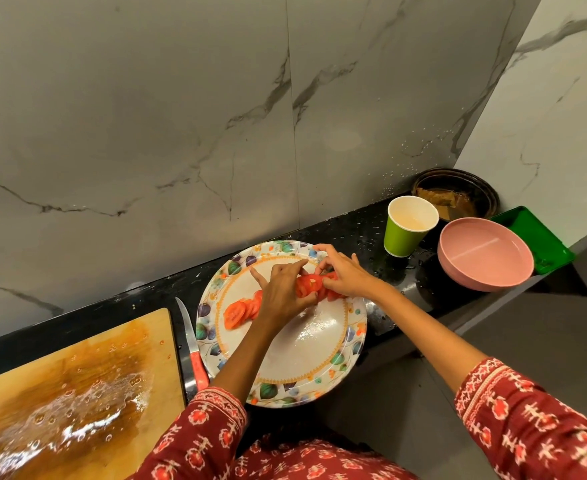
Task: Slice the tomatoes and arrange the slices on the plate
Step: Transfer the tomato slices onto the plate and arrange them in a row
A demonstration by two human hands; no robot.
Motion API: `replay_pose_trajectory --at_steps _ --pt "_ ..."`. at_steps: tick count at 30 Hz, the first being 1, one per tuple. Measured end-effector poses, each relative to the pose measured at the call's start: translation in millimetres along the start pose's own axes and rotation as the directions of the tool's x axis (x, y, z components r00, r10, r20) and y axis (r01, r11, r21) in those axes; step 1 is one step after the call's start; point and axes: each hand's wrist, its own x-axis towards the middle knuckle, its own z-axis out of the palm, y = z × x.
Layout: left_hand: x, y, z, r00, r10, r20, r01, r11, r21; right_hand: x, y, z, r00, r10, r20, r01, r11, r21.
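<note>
Maroon sleeves with red-white floral print

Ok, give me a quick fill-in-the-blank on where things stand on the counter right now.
1. Both hands handle tomato slices over the floral ____.
2. The knife lies between the plate and the wooden ____.
3. The paper cup beside the pink bowl is ____ on the outside.

Missing words: plate; cutting board; green
</note>
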Motion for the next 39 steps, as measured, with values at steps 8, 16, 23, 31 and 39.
replay_pose_trajectory --at_steps 8,16,23,31,39 --pt "-1.1 -3.2 0.0 1.000 -0.005 0.013 0.006 1.000 -0.022 -0.8 -2.9 -3.8 1.000 0.015 0.014 -0.016 0.998 0.058" --pt "-0.7 -1.9 -0.7 1.000 -0.002 0.023 0.002 1.000 -0.018 1.5 -3.5 -4.9 0.999 0.039 -0.013 -0.039 0.997 0.062" --pt "0.6 -0.4 1.2 0.998 -0.016 0.055 0.012 0.998 0.062 -1.3 -0.5 -19.0 0.998 0.046 -0.048 -0.044 0.997 0.056" --pt "6.3 8.8 2.3 0.989 0.055 0.135 -0.075 0.986 0.149 -15.2 6.3 -16.4 0.996 -0.062 0.060 0.067 0.994 -0.082" --pt "3.9 14.4 6.0 0.994 0.083 0.072 -0.097 0.973 0.210 -20.2 12.6 0.9 0.988 -0.135 -0.070 0.123 0.980 -0.157"
